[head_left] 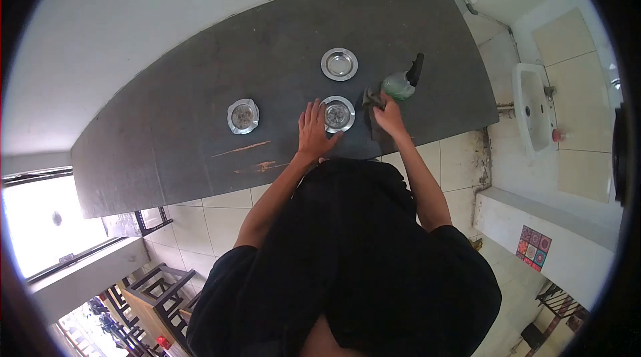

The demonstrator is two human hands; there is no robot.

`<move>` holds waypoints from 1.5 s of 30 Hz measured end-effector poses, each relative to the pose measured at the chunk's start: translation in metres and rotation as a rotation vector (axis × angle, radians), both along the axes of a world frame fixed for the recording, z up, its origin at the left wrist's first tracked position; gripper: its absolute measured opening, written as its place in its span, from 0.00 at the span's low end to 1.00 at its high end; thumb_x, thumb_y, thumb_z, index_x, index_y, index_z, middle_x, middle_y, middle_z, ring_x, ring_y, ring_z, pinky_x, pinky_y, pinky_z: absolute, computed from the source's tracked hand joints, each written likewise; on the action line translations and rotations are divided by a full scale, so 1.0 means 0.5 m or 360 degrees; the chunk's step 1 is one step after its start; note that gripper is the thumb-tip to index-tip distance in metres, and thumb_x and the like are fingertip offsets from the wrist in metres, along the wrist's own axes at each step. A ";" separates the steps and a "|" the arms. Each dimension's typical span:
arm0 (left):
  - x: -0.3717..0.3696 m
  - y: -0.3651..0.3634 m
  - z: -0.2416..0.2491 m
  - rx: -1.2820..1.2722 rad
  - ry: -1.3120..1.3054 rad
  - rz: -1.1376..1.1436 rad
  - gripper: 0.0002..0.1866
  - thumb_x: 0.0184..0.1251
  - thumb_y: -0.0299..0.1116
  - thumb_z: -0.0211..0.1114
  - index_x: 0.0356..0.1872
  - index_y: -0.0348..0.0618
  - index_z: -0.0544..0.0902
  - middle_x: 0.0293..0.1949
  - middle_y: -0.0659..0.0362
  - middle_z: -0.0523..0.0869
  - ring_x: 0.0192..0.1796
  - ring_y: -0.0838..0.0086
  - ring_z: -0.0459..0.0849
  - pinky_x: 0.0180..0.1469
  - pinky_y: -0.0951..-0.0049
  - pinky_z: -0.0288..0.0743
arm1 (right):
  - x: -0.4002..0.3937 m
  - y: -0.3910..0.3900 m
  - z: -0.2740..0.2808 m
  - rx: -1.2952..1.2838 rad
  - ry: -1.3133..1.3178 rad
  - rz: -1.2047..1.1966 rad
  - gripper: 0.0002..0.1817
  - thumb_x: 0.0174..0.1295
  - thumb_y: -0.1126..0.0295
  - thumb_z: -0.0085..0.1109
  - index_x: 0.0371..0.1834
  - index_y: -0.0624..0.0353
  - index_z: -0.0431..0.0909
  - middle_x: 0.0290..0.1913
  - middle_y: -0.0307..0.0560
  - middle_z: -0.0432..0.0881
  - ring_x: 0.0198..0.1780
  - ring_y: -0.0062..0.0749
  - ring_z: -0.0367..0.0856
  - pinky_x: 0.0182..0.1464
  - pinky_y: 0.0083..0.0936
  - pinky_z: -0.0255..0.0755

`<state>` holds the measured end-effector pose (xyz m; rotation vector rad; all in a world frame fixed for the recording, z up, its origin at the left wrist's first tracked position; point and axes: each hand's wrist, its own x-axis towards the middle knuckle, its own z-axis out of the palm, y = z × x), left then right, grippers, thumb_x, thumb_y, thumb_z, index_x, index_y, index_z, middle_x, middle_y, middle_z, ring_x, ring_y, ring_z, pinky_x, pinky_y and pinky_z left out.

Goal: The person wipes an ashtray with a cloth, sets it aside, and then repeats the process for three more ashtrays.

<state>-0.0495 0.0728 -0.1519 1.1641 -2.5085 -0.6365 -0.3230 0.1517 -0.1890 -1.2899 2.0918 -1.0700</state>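
My left hand (314,134) lies by a round metal ashtray (338,115), its fingers stretched along the left side and the thumb along the near rim. This ashtray has grey dirt inside. My right hand (389,118) is closed on a dark grey cloth (376,127), which drapes onto the table to the right of the ashtray. Just beyond that hand is a clear spray bottle (399,86) with a black trigger head and green near its base. A second ashtray (339,64) sits farther back, cleaner inside. Off to the left is a third ashtray (243,117) with dirt in it.
The dark table (200,70) has a curved back edge along the wall and scratches near its front. On the right wall hangs a white sink (534,110). Wooden chairs (157,290) stand on the tiled floor at lower left, by a bright window (50,217).
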 end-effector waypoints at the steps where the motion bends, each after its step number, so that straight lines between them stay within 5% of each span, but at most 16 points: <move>1: 0.004 -0.009 0.004 -0.0026 -0.0029 -0.0099 0.57 0.57 0.55 0.84 0.84 0.40 0.65 0.88 0.49 0.60 0.88 0.47 0.58 0.85 0.37 0.52 | 0.005 -0.016 0.014 -0.0072 0.0073 -0.0195 0.35 0.63 0.71 0.66 0.77 0.55 0.78 0.57 0.62 0.81 0.60 0.62 0.84 0.65 0.51 0.78; 5: 0.006 -0.049 0.007 -0.0016 -0.0136 -0.0419 0.56 0.60 0.52 0.82 0.86 0.44 0.63 0.89 0.54 0.60 0.90 0.50 0.56 0.86 0.37 0.52 | 0.037 -0.065 0.098 0.0175 0.0296 0.0103 0.37 0.60 0.72 0.70 0.77 0.56 0.78 0.58 0.58 0.80 0.62 0.59 0.83 0.65 0.50 0.79; 7: 0.004 -0.061 -0.007 -0.0023 -0.0224 -0.0445 0.55 0.61 0.52 0.82 0.86 0.46 0.64 0.89 0.57 0.61 0.90 0.52 0.56 0.86 0.39 0.52 | 0.049 -0.076 0.092 0.0068 0.0740 0.0606 0.39 0.57 0.74 0.73 0.77 0.55 0.77 0.59 0.54 0.78 0.62 0.56 0.82 0.62 0.49 0.81; 10: 0.005 -0.057 -0.010 -0.0008 -0.0327 -0.0424 0.53 0.62 0.53 0.82 0.86 0.49 0.65 0.89 0.60 0.62 0.90 0.53 0.57 0.86 0.40 0.54 | 0.086 -0.062 0.064 0.0171 0.0736 0.0717 0.43 0.54 0.77 0.74 0.79 0.52 0.76 0.59 0.51 0.76 0.61 0.52 0.82 0.60 0.47 0.82; 18: 0.005 -0.031 -0.009 -0.0029 -0.0220 -0.0293 0.52 0.62 0.57 0.81 0.85 0.52 0.67 0.89 0.63 0.62 0.88 0.49 0.60 0.84 0.37 0.55 | 0.099 0.061 0.083 0.0370 0.0723 0.0739 0.42 0.55 0.79 0.71 0.79 0.50 0.76 0.60 0.50 0.75 0.60 0.51 0.83 0.61 0.47 0.83; 27: -0.026 0.009 0.051 -0.0041 -0.0209 -0.0161 0.54 0.58 0.56 0.83 0.82 0.42 0.69 0.79 0.47 0.72 0.83 0.46 0.65 0.83 0.40 0.56 | 0.084 -0.004 0.108 0.0326 0.0440 0.0476 0.37 0.58 0.77 0.70 0.76 0.48 0.81 0.57 0.50 0.78 0.59 0.53 0.84 0.60 0.47 0.83; 35: -0.002 -0.024 -0.002 -0.0050 -0.0269 -0.0491 0.55 0.62 0.56 0.81 0.86 0.45 0.65 0.89 0.56 0.61 0.89 0.52 0.58 0.86 0.39 0.53 | 0.056 -0.057 0.109 0.0208 0.0605 0.0540 0.37 0.60 0.78 0.67 0.76 0.40 0.82 0.58 0.48 0.78 0.60 0.51 0.83 0.60 0.44 0.83; 45: -0.006 -0.015 0.003 0.0110 -0.0252 -0.0332 0.54 0.61 0.56 0.82 0.87 0.54 0.65 0.89 0.65 0.62 0.89 0.54 0.59 0.86 0.40 0.53 | 0.086 0.087 0.091 0.0456 0.0709 0.0678 0.40 0.60 0.78 0.64 0.80 0.40 0.78 0.63 0.48 0.76 0.63 0.53 0.80 0.62 0.46 0.83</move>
